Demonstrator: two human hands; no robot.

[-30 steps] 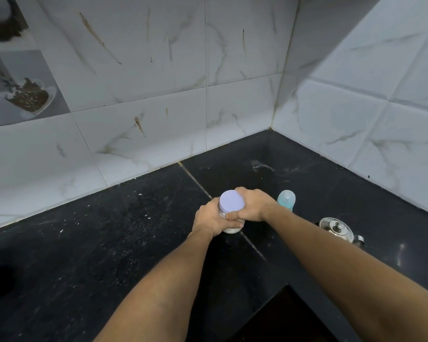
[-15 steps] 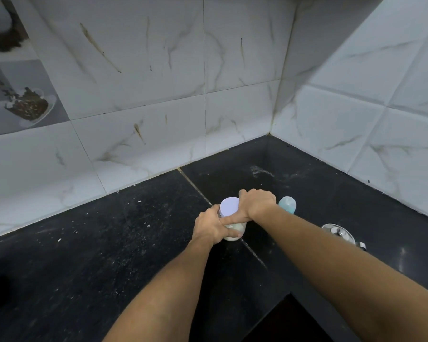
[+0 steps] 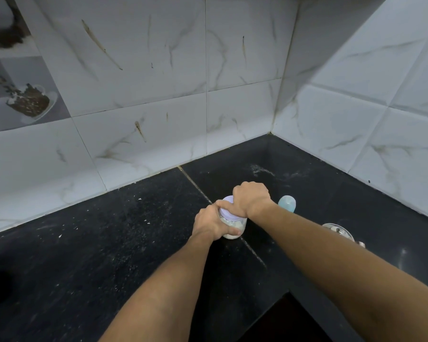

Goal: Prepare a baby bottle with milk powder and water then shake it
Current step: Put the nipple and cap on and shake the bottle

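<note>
"Since both hands cover much of it, where is the powder jar [image 3: 235, 225], and how is it held?"

"Upright on the black counter [image 3: 109, 243]. The left hand [image 3: 209, 224] is wrapped round its body. The right hand [image 3: 251, 198] is clamped over its lavender lid [image 3: 226, 211]. The two hands sit close together at the lid."

"Progress?"

"Early, in my judgement. The lid is on and white powder shows through the jar wall. The baby bottle [image 3: 287, 203], with its teal top, stands just beyond the jar to the right, and no hand is on it. I cannot tell its contents. Opening, dosing powder, adding water, closing and shaking all remain."

"Count?"

"One jar, one lid, one baby bottle. One steel lidded pot [image 3: 336, 230] stands further right of the jar, partly hidden by the right forearm. Two hands, both engaged. No scoop is in sight."
</note>
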